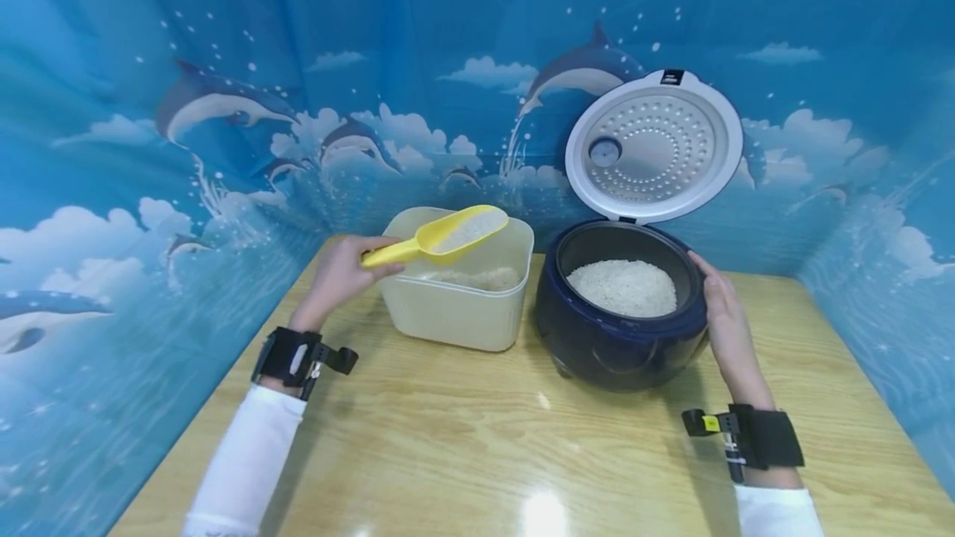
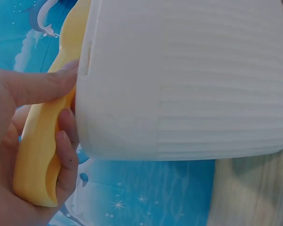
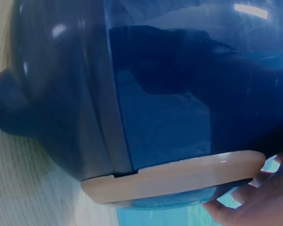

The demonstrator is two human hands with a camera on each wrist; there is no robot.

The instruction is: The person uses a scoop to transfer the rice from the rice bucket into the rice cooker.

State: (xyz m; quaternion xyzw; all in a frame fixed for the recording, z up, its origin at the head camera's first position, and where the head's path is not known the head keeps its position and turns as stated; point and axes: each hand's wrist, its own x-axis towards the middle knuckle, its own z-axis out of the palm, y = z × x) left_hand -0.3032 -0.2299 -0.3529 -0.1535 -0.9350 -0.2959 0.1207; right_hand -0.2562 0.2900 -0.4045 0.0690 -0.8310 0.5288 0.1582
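Note:
My left hand [image 1: 343,273] grips the handle of a yellow scoop [image 1: 403,252], which holds white rice [image 1: 473,227]. The scoop is above a cream plastic container [image 1: 451,317] with some rice at its bottom. In the left wrist view, the fingers curl around the scoop handle [image 2: 35,141] beside the container's ridged wall [image 2: 217,94]. A dark blue rice cooker [image 1: 597,346] stands to the right, with a heap of rice [image 1: 622,287] in its pot. Against the cooker's right rim rests my right hand [image 1: 725,326], its fingers fairly straight.
The cooker's silvery lid [image 1: 656,147] stands raised at the back. A light wooden table [image 1: 462,429] carries both vessels. Blue dolphin-print sheeting [image 1: 418,40] rises behind and at both sides. A pale handle strip [image 3: 179,179] runs along the cooker's side.

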